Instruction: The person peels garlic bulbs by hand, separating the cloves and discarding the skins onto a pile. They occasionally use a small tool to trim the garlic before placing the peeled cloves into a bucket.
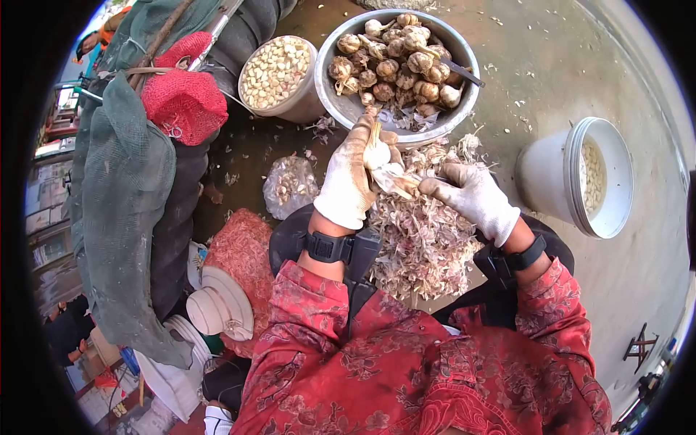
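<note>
Both my hands wear white gloves with stained fingers. My left hand (346,176) is closed around a partly peeled garlic bulb (376,154), its white side facing up. Pinched between the fingers of my right hand (475,197) is papery garlic skin (399,181), which reaches across to the bulb. Below the hands, between my knees, lies a heap of garlic peelings (420,250). Just beyond them stands a metal basin (328,98) of unpeeled garlic bulbs (406,61). A knife (464,73) rests across its right rim.
A bucket (303,109) full of peeled cloves stands left of the basin. To the right, another white bucket (545,172) holds cloves. At left are a clear plastic bag (290,190), a red mesh sack (243,250), a pale hat (217,304) and green netting (119,203).
</note>
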{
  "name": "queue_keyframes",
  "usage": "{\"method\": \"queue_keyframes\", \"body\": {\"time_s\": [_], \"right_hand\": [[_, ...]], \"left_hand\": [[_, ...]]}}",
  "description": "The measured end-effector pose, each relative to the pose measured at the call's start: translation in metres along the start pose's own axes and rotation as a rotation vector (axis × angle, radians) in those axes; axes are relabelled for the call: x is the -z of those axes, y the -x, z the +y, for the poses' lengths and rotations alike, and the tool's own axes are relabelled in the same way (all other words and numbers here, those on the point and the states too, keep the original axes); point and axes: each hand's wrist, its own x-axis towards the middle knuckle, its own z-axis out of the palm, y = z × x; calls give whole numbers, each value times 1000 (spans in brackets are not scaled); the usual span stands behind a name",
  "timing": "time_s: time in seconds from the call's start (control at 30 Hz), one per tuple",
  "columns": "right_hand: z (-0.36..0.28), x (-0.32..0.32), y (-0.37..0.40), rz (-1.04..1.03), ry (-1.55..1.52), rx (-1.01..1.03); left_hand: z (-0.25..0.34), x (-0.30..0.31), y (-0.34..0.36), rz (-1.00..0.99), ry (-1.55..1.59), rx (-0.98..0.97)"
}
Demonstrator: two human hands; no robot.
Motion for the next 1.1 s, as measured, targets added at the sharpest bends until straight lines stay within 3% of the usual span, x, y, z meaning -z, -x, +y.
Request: {"method": "queue_keyframes", "body": {"time_s": [0.07,0.1,0.2,0.27,0.33,0.5,0.83,0.9,1.03,1.1], "right_hand": [[4,-16,14,130,-204,15],[2,-20,17,165,-139,64],[-10,-21,40,121,-150,81],[-19,-28,53,113,-130,82],[-39,-32,69,100,-5,280],[-56,-56,94,197,66,443],[-79,-67,150,222,183,481],[-81,-68,156,285,401,586],[-86,-68,173,224,512,611],[-84,-75,178,227,419,632]], "left_hand": [[-11,4,11,65,53,-15],[-12,6,20,72,63,20],[-20,6,49,107,61,36],[-18,5,68,61,-138,99],[-16,-5,93,44,-186,67],[-17,-9,126,48,-188,-15],[-10,-12,184,-53,-213,11],[-12,-13,189,-57,-177,-25],[-11,-14,207,-62,-207,31],[-13,-19,215,-106,-172,37]]}}
